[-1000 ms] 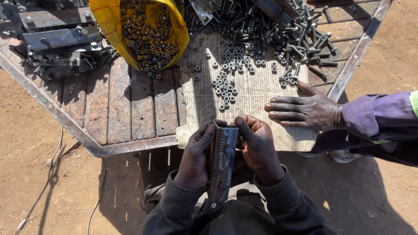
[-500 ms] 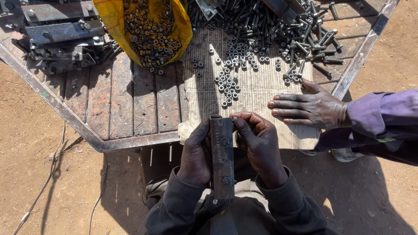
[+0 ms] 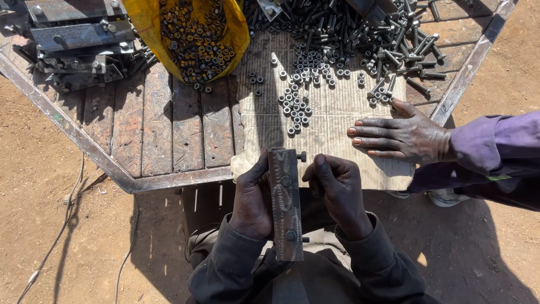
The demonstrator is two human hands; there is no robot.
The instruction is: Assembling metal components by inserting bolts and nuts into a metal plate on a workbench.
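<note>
Bare dirt ground lies under a wooden surface (image 3: 169,129) edged in steel. Nearest, over the lap, the left hand (image 3: 253,197) grips a flat steel bar (image 3: 285,208) along its edge, fingers wrapped round it; the right hand (image 3: 337,188) curls its fingers at a bolt (image 3: 301,156) near the top end. Rigid, probably heavy and rough-edged, the bar is best gripped mid-length. Beyond, a co-worker's hand (image 3: 402,135) rests flat on cardboard (image 3: 332,124), near loose nuts (image 3: 296,107) and a yellow sack (image 3: 191,34).

A yellow sack (image 3: 239,28) of nuts lies at the table's (image 3: 169,181) far edge. Loose bolts (image 3: 360,28) crowd the far right corner, stacked steel brackets (image 3: 79,45) the far left. Cardboard (image 3: 332,124) covers the near right part.
</note>
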